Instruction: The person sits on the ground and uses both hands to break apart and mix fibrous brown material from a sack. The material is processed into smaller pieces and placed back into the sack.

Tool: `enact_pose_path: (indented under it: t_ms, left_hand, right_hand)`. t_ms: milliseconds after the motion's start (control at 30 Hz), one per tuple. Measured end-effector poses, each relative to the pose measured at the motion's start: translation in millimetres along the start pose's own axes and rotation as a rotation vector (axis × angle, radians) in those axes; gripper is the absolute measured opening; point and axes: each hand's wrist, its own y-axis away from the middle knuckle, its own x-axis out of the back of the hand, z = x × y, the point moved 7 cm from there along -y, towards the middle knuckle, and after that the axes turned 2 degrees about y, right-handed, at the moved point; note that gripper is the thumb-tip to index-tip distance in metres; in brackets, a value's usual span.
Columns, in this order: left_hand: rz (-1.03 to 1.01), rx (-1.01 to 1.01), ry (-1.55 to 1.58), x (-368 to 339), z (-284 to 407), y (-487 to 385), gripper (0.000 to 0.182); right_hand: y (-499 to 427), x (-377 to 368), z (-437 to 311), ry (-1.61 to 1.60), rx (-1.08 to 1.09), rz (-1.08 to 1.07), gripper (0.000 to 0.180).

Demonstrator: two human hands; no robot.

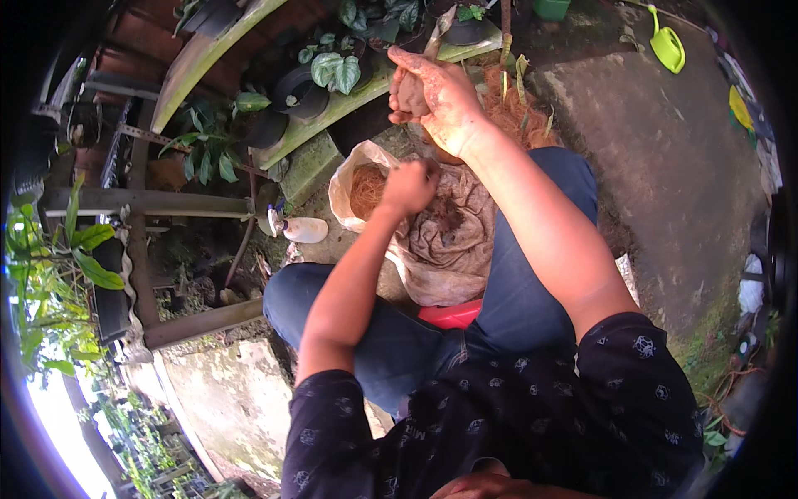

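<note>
My right hand (pixel 446 103), smeared with mud, is raised beyond the sack with its fingers curled around a brown lump of mud or clay (pixel 411 95). Below and left of it, my left hand (pixel 411 187) is curled above the crumpled, soil-stained woven sack (pixel 458 265); whether its fingers hold anything is hidden. Dark moist clumps (pixel 446 215) lie on the sack beside that hand. Brown coconut-like fibre (pixel 368 187) shows in a pale open sack (pixel 340 187). More of this fibre (pixel 520 118) lies right of my right hand, around upright plant stems.
A spray bottle (pixel 305 229) lies left of the sacks, near a mossy block (pixel 312 167). Potted plants (pixel 336 72) stand along a wooden plank (pixel 374 87). Something red and plastic (pixel 452 314) shows between my knees. A green watering can (pixel 668 50) is at the far right.
</note>
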Motion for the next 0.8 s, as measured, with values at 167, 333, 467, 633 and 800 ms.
enact_pose_path:
  t_ms: [167, 333, 467, 633, 800]
  left_hand:
    - [-0.149, 0.345, 0.111, -168.4, -78.9, -4.0, 0.057]
    - [0.274, 0.539, 0.170, -248.4, -52.7, 68.2, 0.079]
    - [0.343, 0.573, 0.419, -251.7, -73.2, 63.0, 0.087]
    - [0.583, 0.702, 0.456, -232.5, -108.9, 44.8, 0.083]
    - [0.593, 0.630, 0.522, -244.2, -116.9, 36.7, 0.068]
  right_hand:
    - [-15.7, 4.1, 11.8, -0.086, -0.062, 0.051, 0.037]
    - [-15.3, 9.1, 10.9, -0.019, -0.153, -0.076, 0.038]
    - [-15.2, 11.9, 8.4, -0.168, -0.149, -0.075, 0.024]
    - [-22.5, 23.3, 11.4, -0.120, -0.155, -0.063, 0.016]
    - [-22.6, 24.6, 14.1, -0.032, -0.148, -0.117, 0.018]
